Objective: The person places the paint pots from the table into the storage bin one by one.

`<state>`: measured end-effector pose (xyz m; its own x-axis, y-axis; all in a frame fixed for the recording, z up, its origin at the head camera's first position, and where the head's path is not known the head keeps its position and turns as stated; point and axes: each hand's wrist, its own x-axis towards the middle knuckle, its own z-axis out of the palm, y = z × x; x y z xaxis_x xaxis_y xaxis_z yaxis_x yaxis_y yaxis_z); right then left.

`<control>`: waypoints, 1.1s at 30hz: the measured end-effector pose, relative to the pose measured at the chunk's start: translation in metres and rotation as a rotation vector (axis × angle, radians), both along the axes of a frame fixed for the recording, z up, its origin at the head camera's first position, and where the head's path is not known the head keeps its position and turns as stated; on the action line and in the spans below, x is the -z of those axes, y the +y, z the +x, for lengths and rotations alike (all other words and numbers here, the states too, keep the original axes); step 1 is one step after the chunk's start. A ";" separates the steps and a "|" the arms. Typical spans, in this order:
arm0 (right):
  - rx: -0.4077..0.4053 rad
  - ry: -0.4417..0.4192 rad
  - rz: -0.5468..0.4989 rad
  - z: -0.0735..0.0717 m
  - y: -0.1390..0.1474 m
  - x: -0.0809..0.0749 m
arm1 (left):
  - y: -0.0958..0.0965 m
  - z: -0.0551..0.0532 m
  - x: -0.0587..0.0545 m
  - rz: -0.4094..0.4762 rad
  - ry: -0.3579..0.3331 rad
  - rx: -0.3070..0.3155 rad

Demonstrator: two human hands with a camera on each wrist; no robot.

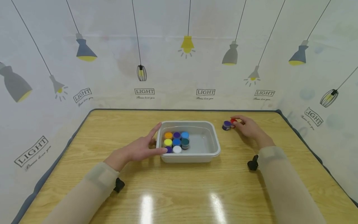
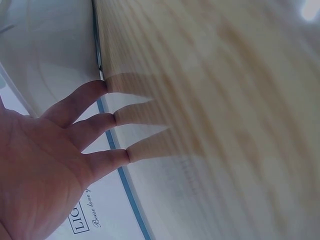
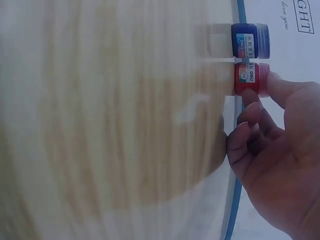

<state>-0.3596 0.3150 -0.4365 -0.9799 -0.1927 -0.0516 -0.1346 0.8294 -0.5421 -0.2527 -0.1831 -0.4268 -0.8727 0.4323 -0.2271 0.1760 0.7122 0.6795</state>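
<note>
A white plastic tray (image 1: 214, 137) stands on the table, with several small paint jars grouped in its left part; their lids include orange (image 1: 168, 135), yellow (image 1: 167, 142) and white (image 1: 177, 149). My left hand (image 1: 139, 148) rests at the tray's left end, thumb reaching over the rim and index finger along the side. Straight fingers (image 2: 80, 102) touch the tabletop in the left wrist view. Right of the tray, my right hand (image 1: 249, 128) pinches a red paint jar (image 3: 246, 79) between thumb and fingers. Beside it stands a purple-lidded paint jar (image 1: 226, 125), upright.
The wooden table (image 1: 179, 189) ends at a dark edge along the back and sides. Behind it hangs a pale backdrop (image 1: 167, 46) printed with lamps. A black wrist device (image 1: 253, 163) sits at the right sleeve, another (image 1: 119, 185) at the left.
</note>
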 end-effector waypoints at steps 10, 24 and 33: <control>-0.021 -0.076 -0.078 0.006 0.012 0.001 | -0.001 0.001 -0.003 -0.009 0.000 -0.003; -0.038 -0.148 -0.071 0.017 0.022 -0.004 | 0.000 0.001 -0.001 -0.009 0.001 0.001; -0.114 -0.118 -0.039 0.027 0.025 -0.010 | 0.000 0.001 0.000 -0.007 -0.012 -0.006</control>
<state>-0.3329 0.3397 -0.4268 -0.9392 -0.3061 -0.1556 -0.1595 0.7903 -0.5917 -0.2520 -0.1833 -0.4267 -0.8725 0.4252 -0.2407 0.1631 0.7179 0.6768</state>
